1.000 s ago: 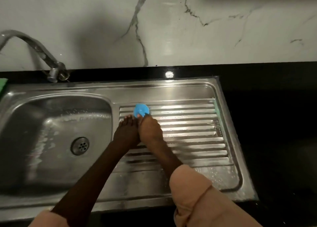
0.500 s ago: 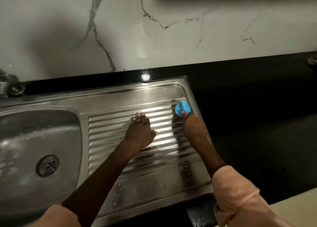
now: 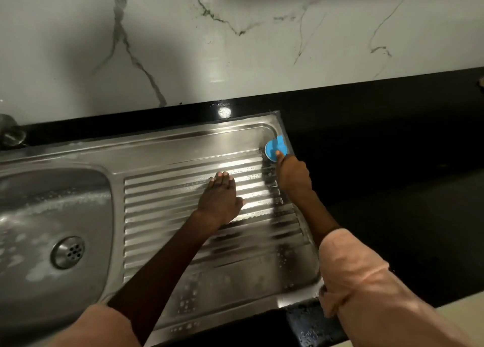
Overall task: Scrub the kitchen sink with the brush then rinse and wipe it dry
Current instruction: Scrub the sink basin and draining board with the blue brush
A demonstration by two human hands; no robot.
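Note:
The steel sink (image 3: 183, 147) fills the lower left, with a soapy basin (image 3: 52, 210) and a round drain (image 3: 68, 252). Its ribbed drainboard (image 3: 170, 215) lies to the right and is wet. My right hand (image 3: 292, 173) grips a small blue brush (image 3: 275, 148) at the drainboard's far right corner, and most of the brush handle is hidden in the fist. My left hand (image 3: 220, 200) rests flat on the ribs, fingers straight, a short way left of the right hand.
A black countertop (image 3: 379, 163) surrounds the sink and runs to the right. A white marble wall (image 3: 235, 45) stands behind. The tap base (image 3: 10, 134) shows at the left edge. Water drops sit on the counter's front edge (image 3: 311, 325).
My right hand carried the brush from the drainboard's left part to its far right corner. The left hand stayed flat on the ribs. The view shifted right, and the tap spout left the frame.

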